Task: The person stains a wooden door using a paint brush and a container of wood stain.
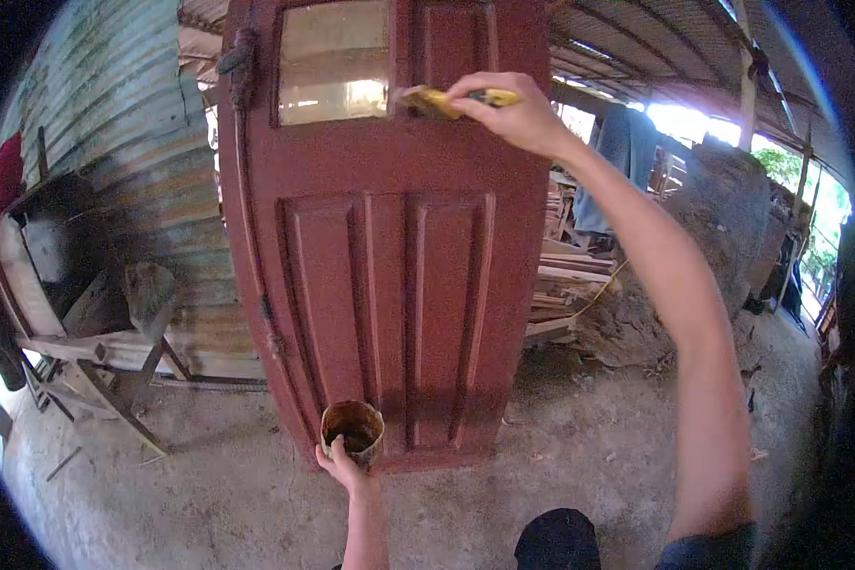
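A dark red panelled door (385, 163) stands upright in front of me, with a glass pane (333, 62) in its upper part. My right hand (515, 112) is closed on a yellow-handled brush (437, 100), whose bristles are at the door beside the pane's right edge. Low down, my left hand (348, 469) holds a round cup (353, 429) near the door's lower left. The cup's inside is stained brown, and its contents are hard to make out.
Corrugated metal sheets (152, 171) form a wall at the left, behind a wooden stand (95, 366). Stacked wood (570, 285) lies behind the door at the right, near a hanging blue cloth (625, 157). The floor (598, 437) is rough concrete.
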The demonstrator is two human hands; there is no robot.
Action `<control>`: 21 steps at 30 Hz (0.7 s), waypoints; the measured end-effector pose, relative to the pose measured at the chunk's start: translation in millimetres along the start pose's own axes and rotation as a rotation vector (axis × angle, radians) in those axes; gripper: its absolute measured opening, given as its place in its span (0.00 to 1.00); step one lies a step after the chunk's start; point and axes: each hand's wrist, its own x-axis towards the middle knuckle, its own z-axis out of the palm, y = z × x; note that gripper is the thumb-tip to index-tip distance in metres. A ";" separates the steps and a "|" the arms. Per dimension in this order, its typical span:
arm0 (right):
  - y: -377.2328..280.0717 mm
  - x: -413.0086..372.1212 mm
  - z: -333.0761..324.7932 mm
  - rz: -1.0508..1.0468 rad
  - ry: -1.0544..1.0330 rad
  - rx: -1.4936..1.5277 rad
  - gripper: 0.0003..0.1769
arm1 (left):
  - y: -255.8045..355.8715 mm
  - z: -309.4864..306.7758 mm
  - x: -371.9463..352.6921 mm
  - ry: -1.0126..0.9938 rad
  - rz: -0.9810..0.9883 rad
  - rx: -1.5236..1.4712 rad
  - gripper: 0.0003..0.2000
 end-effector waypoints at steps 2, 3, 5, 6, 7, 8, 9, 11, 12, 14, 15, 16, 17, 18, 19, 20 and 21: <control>15.2 -9.1 -13.0 -0.058 -0.014 -0.102 0.10 | 3.7 -3.3 -0.7 0.018 -0.026 0.004 0.40; 19.5 -13.7 -20.1 -0.117 -0.018 -0.214 0.09 | 13.3 0.5 -7.1 0.024 -0.028 0.004 0.40; 20.6 -21.2 -36.4 -0.128 -0.070 -0.251 0.09 | 30.7 9.1 -20.0 0.045 -0.064 -0.015 0.40; 18.5 -20.1 -42.3 -0.139 -0.116 -0.294 0.08 | 31.4 7.8 -18.5 0.043 -0.067 -0.020 0.40; 16.7 -15.3 -44.3 -0.147 -0.116 -0.300 0.08 | 31.1 5.3 -13.9 0.047 -0.031 -0.010 0.40; 12.8 -9.9 -44.2 -0.150 -0.140 -0.358 0.08 | 30.4 2.0 -8.2 0.050 0.009 0.002 0.40; 10.8 -5.8 -43.7 -0.152 -0.161 -0.412 0.08 | 26.4 -3.9 -0.6 0.047 0.016 -0.002 0.40; 10.3 3.9 -49.4 -0.272 -0.081 -0.531 0.08 | 17.0 -13.4 13.8 0.030 0.045 0.018 0.40; 11.7 9.3 -54.8 -0.384 -0.008 -0.648 0.07 | 25.3 -8.4 8.1 0.030 0.049 0.016 0.40; 18.8 33.5 -78.4 -0.349 0.201 -0.535 0.07 | 36.9 1.5 -6.6 0.042 -0.014 -0.005 0.41; 21.5 39.4 -86.2 -0.384 0.281 -0.546 0.07 | 32.1 -0.8 -3.4 0.041 -0.019 -0.003 0.41; 26.2 35.7 -87.5 -0.376 0.279 -0.552 0.07 | 24.9 -6.0 3.8 0.015 -0.005 -0.018 0.41; 30.7 31.7 -86.7 -0.342 0.188 -0.622 0.07 | 19.8 -7.0 6.7 -0.012 0.007 -0.036 0.41; 37.9 28.0 -84.5 -0.312 0.095 -0.691 0.08 | 22.0 -2.8 -0.3 -0.018 -0.001 -0.036 0.41; 48.1 12.0 -66.5 -0.156 -0.009 -0.775 0.09 | 26.0 0.2 -8.2 0.000 -0.033 -0.029 0.41; 26.3 -17.9 -45.7 -0.049 -0.131 -0.829 0.08 | 27.6 4.6 -12.6 0.018 -0.062 -0.025 0.40; 36.4 -48.6 -32.8 -0.243 -0.138 -0.668 0.07 | 20.7 0.3 -8.1 0.015 -0.063 -0.032 0.40</control>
